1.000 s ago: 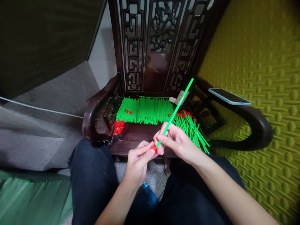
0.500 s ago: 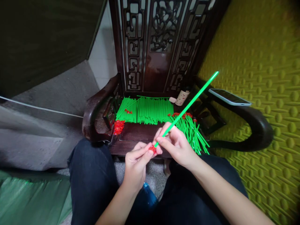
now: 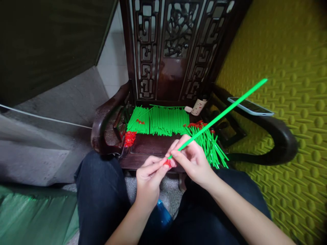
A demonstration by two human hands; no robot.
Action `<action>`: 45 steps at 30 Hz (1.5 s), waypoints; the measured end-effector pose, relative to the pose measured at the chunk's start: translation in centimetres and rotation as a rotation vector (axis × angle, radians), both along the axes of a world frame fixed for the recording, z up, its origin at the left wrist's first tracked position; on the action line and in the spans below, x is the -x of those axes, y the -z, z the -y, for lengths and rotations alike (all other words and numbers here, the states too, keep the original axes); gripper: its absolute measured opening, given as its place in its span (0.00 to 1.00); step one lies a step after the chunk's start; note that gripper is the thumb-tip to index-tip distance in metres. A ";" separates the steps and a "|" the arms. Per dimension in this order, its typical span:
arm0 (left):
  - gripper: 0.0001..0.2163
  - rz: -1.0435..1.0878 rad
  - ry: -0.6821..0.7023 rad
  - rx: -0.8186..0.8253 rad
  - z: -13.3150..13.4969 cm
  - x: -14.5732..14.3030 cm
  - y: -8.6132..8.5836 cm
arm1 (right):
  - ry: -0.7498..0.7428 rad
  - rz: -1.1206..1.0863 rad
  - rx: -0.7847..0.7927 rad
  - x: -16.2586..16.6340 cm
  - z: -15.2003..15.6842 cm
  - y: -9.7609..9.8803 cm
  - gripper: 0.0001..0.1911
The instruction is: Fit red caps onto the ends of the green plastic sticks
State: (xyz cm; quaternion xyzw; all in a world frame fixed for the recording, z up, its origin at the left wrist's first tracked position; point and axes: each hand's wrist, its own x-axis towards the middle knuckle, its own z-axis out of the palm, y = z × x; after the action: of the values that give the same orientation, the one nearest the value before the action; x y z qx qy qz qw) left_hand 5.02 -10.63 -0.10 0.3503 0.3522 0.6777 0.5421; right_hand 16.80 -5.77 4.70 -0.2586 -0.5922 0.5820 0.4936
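Note:
Between thumb and fingers my left hand (image 3: 150, 173) pinches a small red plastic piece (image 3: 167, 163), mostly covered by the fingertips. My right hand (image 3: 191, 158) is closed on the lower part of a long green plastic stick (image 3: 222, 115), which slants up to the right. The stick's lower end meets the red piece; whether it sits inside, I cannot tell. Behind the hands, rows of green sticks (image 3: 168, 120) lie on the chair seat. A heap of red pieces (image 3: 129, 139) is at the seat's left. Green sticks with red ends (image 3: 212, 146) are piled at the right.
The dark wooden chair (image 3: 150, 144) has a carved back and curved arms. A phone (image 3: 251, 107) rests on its right arm. A patterned bottle (image 3: 199, 106) stands at the back of the seat. Yellow textured padding (image 3: 288, 136) borders the right side.
The green stick has tilted further to the right, its upper end swinging outward. Both hands stay nearly in place, still holding the stick and the red piece.

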 end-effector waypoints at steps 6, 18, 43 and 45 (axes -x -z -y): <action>0.08 0.219 0.045 0.113 -0.7 0.4 -0.3 | -0.001 0.006 0.039 -0.4 -0.1 -0.2 0.08; 0.07 0.332 0.018 0.195 -0.9 1.4 -0.9 | -0.040 0.038 0.105 -0.4 0.7 0.6 0.07; 0.09 0.028 -0.140 0.235 0.1 0.8 -0.9 | -0.016 0.246 0.086 -1.0 0.6 -0.6 0.10; 0.09 0.024 -0.146 0.239 0.2 0.7 -0.9 | -0.008 0.255 0.078 -1.0 0.6 -0.8 0.10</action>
State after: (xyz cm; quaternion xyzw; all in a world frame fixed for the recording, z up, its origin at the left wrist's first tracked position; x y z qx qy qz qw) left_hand 4.32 -10.82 0.81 0.2487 0.4484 0.6726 0.5335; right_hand 17.78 -6.37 5.47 -0.3470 -0.6279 0.5692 0.4016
